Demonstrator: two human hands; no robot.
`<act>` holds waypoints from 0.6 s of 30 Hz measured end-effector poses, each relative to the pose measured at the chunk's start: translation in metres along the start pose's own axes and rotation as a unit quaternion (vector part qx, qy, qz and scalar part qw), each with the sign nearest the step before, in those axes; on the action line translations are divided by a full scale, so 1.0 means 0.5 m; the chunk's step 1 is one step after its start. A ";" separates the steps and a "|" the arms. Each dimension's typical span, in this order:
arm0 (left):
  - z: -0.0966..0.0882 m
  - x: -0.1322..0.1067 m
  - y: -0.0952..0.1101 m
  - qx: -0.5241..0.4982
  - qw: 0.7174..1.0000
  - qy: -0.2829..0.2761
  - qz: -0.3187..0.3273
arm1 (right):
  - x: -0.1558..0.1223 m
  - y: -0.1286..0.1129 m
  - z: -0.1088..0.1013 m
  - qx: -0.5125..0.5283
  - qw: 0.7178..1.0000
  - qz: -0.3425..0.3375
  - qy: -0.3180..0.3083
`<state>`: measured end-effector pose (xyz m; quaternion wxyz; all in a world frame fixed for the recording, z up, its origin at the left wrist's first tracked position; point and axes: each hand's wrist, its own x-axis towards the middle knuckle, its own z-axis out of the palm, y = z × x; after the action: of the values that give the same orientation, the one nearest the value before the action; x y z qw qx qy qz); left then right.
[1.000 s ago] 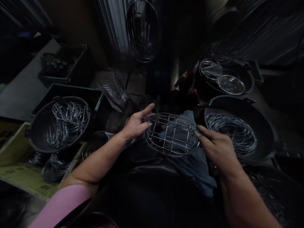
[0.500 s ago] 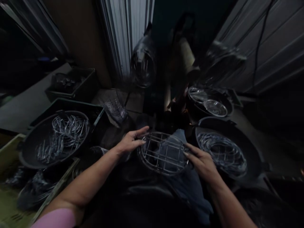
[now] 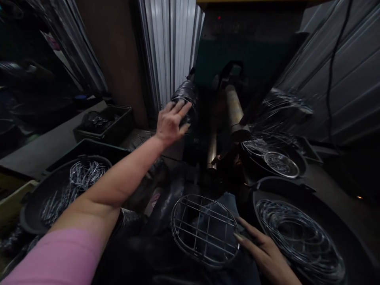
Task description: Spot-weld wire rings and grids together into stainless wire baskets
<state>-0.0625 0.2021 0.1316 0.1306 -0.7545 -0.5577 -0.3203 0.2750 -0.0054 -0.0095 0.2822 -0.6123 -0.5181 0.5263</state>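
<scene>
My right hand (image 3: 263, 247) pinches the right edge of a round wire rack (image 3: 205, 232), a double-ringed grid held tilted above my lap. Blue cloth (image 3: 230, 204) shows through its bars. My left arm stretches forward, and my left hand (image 3: 172, 122) is at a bundle of wire rings (image 3: 187, 90) hanging by the corrugated metal sheet. Its fingers are spread in front of the rings. Whether they touch them I cannot tell.
A metal cylinder arm (image 3: 235, 109) juts from a machine ahead, above a lower rod (image 3: 212, 152). At right, a dark pan (image 3: 274, 186) holds coiled wire rings. Another dark pan (image 3: 28, 215) with short wires stands left, near a crate (image 3: 117, 126).
My left hand has let go of the wire rack and moved forward and up to the hanging rings. The right hand keeps the rack. The view has tipped upward.
</scene>
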 end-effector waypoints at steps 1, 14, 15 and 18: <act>0.001 0.038 -0.002 0.035 0.999 -0.022 0.004 | -0.003 0.000 -0.002 0.004 1.000 0.002 0.004; 0.023 0.151 -0.029 0.071 0.985 -0.155 -0.024 | 0.035 -0.105 -0.120 0.056 0.978 -0.015 0.202; 0.023 0.158 -0.029 0.078 0.982 -0.172 -0.025 | 0.033 -0.103 -0.110 0.063 0.980 -0.015 0.190; 0.022 0.167 -0.019 0.108 0.977 -0.178 -0.035 | 0.017 -0.086 -0.086 0.070 0.983 0.002 0.171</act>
<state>-0.0533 0.2750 0.1741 0.0989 -0.7607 -0.6296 -0.1231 0.3003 0.0239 0.0382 0.4078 -0.6726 -0.4230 0.4497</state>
